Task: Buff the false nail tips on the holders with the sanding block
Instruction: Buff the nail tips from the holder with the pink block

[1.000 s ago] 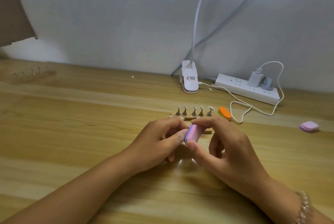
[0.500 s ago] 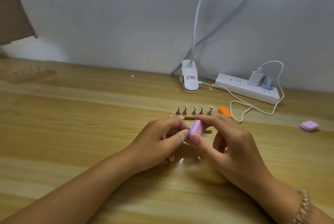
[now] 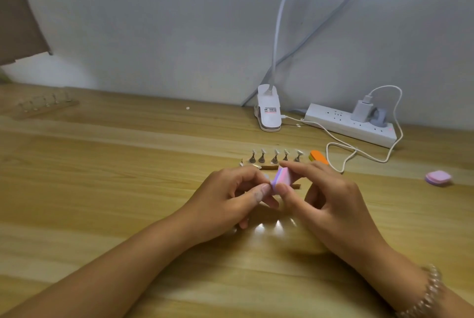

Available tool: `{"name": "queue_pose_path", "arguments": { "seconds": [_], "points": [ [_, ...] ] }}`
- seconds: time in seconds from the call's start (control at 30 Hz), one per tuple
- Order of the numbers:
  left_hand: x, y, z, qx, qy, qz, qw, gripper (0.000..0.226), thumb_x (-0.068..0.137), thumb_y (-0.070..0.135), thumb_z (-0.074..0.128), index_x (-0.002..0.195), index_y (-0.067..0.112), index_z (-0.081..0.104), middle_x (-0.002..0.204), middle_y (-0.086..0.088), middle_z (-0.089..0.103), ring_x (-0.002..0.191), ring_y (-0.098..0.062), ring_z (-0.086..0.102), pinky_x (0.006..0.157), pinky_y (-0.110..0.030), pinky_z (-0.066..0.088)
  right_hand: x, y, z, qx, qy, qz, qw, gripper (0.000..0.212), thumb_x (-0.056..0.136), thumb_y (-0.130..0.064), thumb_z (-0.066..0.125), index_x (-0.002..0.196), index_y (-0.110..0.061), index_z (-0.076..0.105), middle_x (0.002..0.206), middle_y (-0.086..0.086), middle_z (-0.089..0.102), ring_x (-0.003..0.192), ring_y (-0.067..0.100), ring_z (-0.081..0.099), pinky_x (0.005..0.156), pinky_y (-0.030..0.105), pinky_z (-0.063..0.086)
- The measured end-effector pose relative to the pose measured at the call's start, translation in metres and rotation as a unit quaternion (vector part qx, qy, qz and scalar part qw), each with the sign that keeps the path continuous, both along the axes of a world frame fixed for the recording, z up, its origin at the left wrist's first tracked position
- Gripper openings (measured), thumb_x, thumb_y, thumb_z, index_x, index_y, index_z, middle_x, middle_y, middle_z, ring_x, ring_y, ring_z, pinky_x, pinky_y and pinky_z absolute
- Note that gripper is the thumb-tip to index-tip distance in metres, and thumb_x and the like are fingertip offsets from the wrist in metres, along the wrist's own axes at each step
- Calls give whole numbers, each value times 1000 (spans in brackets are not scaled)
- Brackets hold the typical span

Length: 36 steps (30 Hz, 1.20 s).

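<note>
My right hand (image 3: 325, 199) pinches a small pink and purple sanding block (image 3: 282, 178) between thumb and forefinger at the table's middle. My left hand (image 3: 228, 199) pinches something small against the block's left edge; my fingers hide what it is. Just behind my hands a row of several metal holders with pale nail tips (image 3: 275, 156) stands on a wooden strip. A loose nail tip (image 3: 241, 163) lies at the strip's left end.
An orange block (image 3: 318, 156) lies right of the holders and another pink block (image 3: 438, 178) far right. At the wall are a white clip lamp base (image 3: 268, 111), a power strip (image 3: 348, 125) with a charger and a looping white cable (image 3: 359, 151). Another holder strip (image 3: 43, 104) sits far left.
The sanding block has shifted slightly right and tilted in my right hand's pinch. My left hand has kept its place against it.
</note>
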State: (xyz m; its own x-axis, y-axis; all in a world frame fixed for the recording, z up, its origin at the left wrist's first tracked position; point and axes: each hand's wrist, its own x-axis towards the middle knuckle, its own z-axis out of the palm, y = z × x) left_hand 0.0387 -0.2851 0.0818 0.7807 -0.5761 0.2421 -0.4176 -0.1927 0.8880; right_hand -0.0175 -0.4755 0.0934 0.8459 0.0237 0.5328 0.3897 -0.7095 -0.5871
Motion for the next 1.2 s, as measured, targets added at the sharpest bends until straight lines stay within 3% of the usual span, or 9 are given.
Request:
{"name": "queue_pose_path", "arguments": {
  "seconds": [0.2, 0.3, 0.4, 0.57, 0.77, 0.87, 1.0, 1.07, 1.2],
  "points": [
    [-2, 0, 3, 2, 15, 3, 1000, 17, 91, 29, 54, 93, 19, 68, 82, -6, 73, 48, -18, 55, 46, -49, 49, -4, 4, -1, -29, -11, 27, 999, 40, 82, -47, 65, 117, -26, 69, 93, -15, 60, 47, 12, 51, 52, 31, 46],
    [-3, 0, 3, 0, 19, 0, 1000, 17, 92, 30, 55, 92, 18, 67, 86, 6, 76, 51, -22, 59, 46, -51, 51, 0, -1, 0, -6, 1, -5, 1000, 37, 83, -47, 67, 114, -26, 70, 91, -13, 63, 48, 13, 53, 59, 37, 50],
    [-2, 0, 3, 6, 11, 6, 1000, 17, 92, 29, 54, 91, 19, 67, 82, 1, 74, 47, -16, 56, 46, -51, 50, -5, 6, 0, -45, -10, 17, 999, 38, 83, -44, 65, 116, -26, 68, 95, -15, 61, 48, 10, 51, 53, 34, 48],
    [-3, 0, 2, -2, 18, 4, 1000, 20, 92, 30, 56, 96, 15, 68, 87, 4, 76, 62, -35, 66, 45, -55, 51, -1, 1, 1, -11, -7, -13, 1000, 35, 83, -46, 67, 112, -26, 70, 90, -15, 63, 48, 13, 52, 56, 34, 48],
    [-1, 0, 3, 6, 12, 9, 1000, 21, 92, 28, 53, 97, 15, 69, 84, -7, 73, 51, -23, 59, 45, -52, 51, -5, 8, 0, -50, -21, 30, 998, 38, 82, -46, 62, 115, -26, 68, 94, -17, 61, 47, 10, 50, 50, 28, 45],
    [-2, 0, 3, 0, 16, 8, 1000, 14, 92, 29, 55, 89, 22, 67, 81, 8, 74, 47, -16, 55, 44, -51, 50, -3, 2, 2, -34, -15, -7, 999, 41, 81, -52, 58, 112, -27, 69, 90, -16, 62, 48, 11, 50, 54, 34, 48],
    [-1, 0, 1, 5, 11, 12, 1000, 15, 95, 23, 55, 94, 15, 68, 83, -2, 74, 51, -25, 58, 47, -49, 50, -6, 8, 0, -62, -29, 22, 997, 39, 82, -48, 60, 114, -26, 68, 93, -17, 61, 47, 7, 48, 50, 33, 47],
    [1, 0, 0, 4, 6, 13, 1000, 15, 98, 19, 56, 98, 12, 69, 84, -7, 73, 51, -23, 58, 47, -42, 50, -6, 8, 0, -55, -32, 37, 997, 37, 82, -45, 63, 113, -25, 69, 93, -17, 61, 47, 9, 48, 49, 30, 45],
    [1, -1, -1, -5, 5, 8, 1000, 12, 98, 15, 58, 91, 13, 67, 82, 7, 74, 47, -13, 56, 47, -24, 46, -2, 2, 1, -36, -12, -7, 999, 37, 81, -45, 66, 112, -26, 70, 90, -16, 62, 48, 11, 50, 52, 32, 46]
  ]
}}
